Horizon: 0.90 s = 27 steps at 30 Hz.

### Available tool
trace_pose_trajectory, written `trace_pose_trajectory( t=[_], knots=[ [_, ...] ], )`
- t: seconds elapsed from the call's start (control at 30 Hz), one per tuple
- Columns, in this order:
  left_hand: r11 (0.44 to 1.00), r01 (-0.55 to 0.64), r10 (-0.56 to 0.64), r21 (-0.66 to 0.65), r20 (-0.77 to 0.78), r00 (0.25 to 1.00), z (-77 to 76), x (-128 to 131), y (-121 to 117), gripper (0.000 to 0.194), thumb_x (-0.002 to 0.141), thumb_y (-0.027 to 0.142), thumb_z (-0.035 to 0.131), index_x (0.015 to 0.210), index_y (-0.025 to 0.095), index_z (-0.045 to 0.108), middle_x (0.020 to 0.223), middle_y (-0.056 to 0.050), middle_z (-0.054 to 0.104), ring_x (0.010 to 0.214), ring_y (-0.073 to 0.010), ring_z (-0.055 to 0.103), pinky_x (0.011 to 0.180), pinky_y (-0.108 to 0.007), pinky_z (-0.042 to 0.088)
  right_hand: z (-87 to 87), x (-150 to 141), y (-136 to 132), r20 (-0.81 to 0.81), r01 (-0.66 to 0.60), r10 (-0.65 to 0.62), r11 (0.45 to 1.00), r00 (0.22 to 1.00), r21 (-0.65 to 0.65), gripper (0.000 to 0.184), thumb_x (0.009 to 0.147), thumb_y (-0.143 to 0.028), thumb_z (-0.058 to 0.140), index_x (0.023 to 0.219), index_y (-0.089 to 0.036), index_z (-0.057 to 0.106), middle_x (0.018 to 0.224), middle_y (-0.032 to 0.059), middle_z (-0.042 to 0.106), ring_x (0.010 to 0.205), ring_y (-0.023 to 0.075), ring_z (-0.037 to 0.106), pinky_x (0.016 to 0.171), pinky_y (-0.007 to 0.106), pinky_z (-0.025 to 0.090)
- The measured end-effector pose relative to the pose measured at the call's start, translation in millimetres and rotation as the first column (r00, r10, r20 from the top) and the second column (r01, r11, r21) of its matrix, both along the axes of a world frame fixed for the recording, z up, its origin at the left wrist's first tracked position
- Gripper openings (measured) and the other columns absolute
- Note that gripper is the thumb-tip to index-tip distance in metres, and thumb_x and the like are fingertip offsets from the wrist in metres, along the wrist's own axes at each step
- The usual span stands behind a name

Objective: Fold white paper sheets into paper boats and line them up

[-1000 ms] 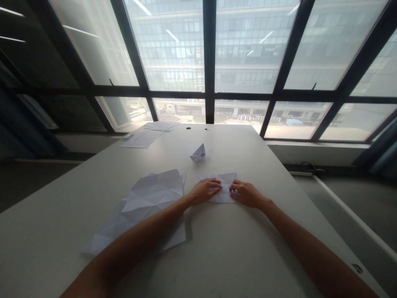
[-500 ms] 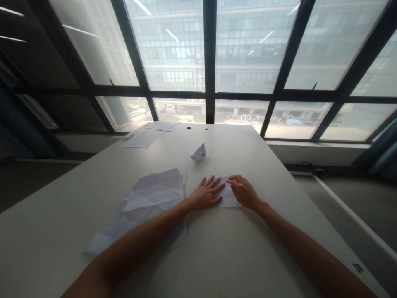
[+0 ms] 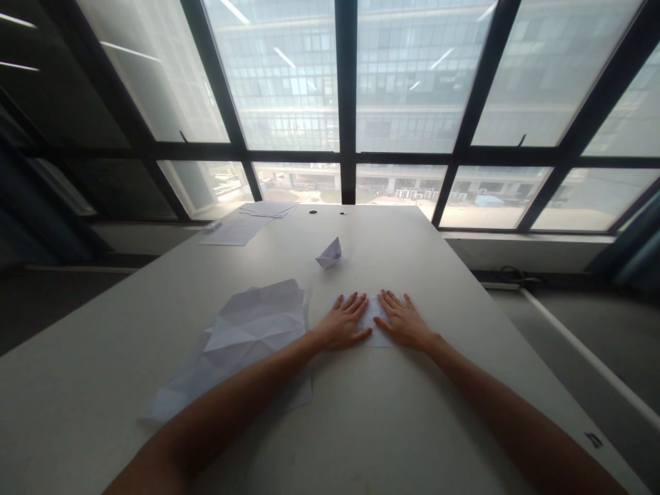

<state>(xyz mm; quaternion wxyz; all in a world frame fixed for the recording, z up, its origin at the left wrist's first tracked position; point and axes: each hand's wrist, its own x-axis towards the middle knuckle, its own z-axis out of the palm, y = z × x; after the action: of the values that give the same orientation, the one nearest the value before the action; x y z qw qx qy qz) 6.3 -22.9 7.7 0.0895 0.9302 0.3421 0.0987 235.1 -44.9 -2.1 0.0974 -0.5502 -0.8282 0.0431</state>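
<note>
A small sheet of white paper (image 3: 375,333) lies flat on the table, mostly covered by my hands. My left hand (image 3: 344,323) rests open on its left part, fingers spread and pointing away from me. On its right part my right hand (image 3: 403,321) also lies flat and open, thumb towards the middle. Only a strip of the paper shows between the two hands. Beyond them a folded paper boat (image 3: 329,254) stands on the table.
Creased, unfolded white sheets (image 3: 252,323) lie to the left, partly under my left forearm. More white sheets (image 3: 234,230) lie at the table's far left. The white table (image 3: 412,247) reaches to the large window (image 3: 399,82).
My right hand's curled fingers have straightened and now lie flat on the paper. My left hand has stayed on the paper, its fingers slightly closer together.
</note>
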Motion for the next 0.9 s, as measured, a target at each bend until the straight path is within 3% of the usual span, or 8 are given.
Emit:
trace_pose_trajectory(
  t=[0.17, 0.47, 0.57, 0.77, 0.9],
  knots=[
    [0.998, -0.031, 0.037, 0.051, -0.131, 0.991, 0.4, 2, 0, 0.080, 0.094, 0.066, 0.025, 0.155, 0.015, 0.015, 0.161, -0.012, 0.015, 0.149, -0.0296, 0.008, 0.118, -0.049, 0.006, -4.8, 14, 7, 0.060, 0.091, -0.091, 0.996, 0.994, 0.002, 0.065, 0.100, -0.050, 0.024, 0.153, -0.014, 0.025, 0.160, 0.0113, 0.018, 0.149, 0.0247, 0.012, 0.117, 0.056, 0.003],
    [0.997, -0.048, 0.054, 0.054, -0.107, 0.993, -0.2, 4, 1, 0.079, 0.094, 0.065, 0.028, 0.154, 0.015, 0.018, 0.160, -0.013, 0.016, 0.149, -0.0286, 0.009, 0.118, -0.049, 0.008, -8.4, 17, 9, -0.007, 0.243, -0.243, 0.969, 0.970, 0.051, 0.067, 0.098, -0.049, 0.034, 0.153, -0.012, 0.025, 0.158, 0.0160, 0.025, 0.147, 0.0272, 0.017, 0.116, 0.057, 0.009],
    [0.997, -0.057, 0.060, 0.045, -0.078, 0.995, -0.1, 5, 2, 0.076, 0.095, 0.062, 0.032, 0.154, 0.016, 0.020, 0.160, -0.013, 0.018, 0.149, -0.0270, 0.011, 0.119, -0.049, 0.010, -8.8, 18, 9, -0.046, 0.251, -0.249, 0.967, 0.967, 0.039, 0.067, 0.097, -0.048, 0.037, 0.153, -0.012, 0.025, 0.156, 0.0168, 0.028, 0.147, 0.0277, 0.019, 0.116, 0.056, 0.010],
    [0.989, -0.136, 0.136, 0.061, 0.002, 0.991, 0.4, 6, 5, 0.055, 0.097, 0.038, 0.039, 0.147, 0.018, 0.036, 0.157, -0.010, 0.030, 0.146, -0.0233, 0.023, 0.120, -0.046, 0.016, -10.1, 19, 12, -0.100, 0.248, -0.243, 0.968, 0.965, 0.039, 0.062, 0.096, -0.043, 0.041, 0.151, -0.015, 0.030, 0.155, 0.0160, 0.033, 0.145, 0.0276, 0.024, 0.116, 0.056, 0.014],
    [0.990, -0.118, 0.119, 0.073, -0.008, 0.993, -0.7, 4, 5, 0.055, 0.095, 0.039, 0.044, 0.145, 0.019, 0.039, 0.155, -0.010, 0.034, 0.145, -0.0253, 0.026, 0.119, -0.048, 0.018, -10.9, 19, 12, -0.119, 0.245, -0.238, 0.968, 0.964, 0.046, 0.060, 0.096, -0.041, 0.043, 0.149, -0.016, 0.034, 0.153, 0.0161, 0.036, 0.145, 0.0280, 0.026, 0.115, 0.057, 0.015]
  ],
)
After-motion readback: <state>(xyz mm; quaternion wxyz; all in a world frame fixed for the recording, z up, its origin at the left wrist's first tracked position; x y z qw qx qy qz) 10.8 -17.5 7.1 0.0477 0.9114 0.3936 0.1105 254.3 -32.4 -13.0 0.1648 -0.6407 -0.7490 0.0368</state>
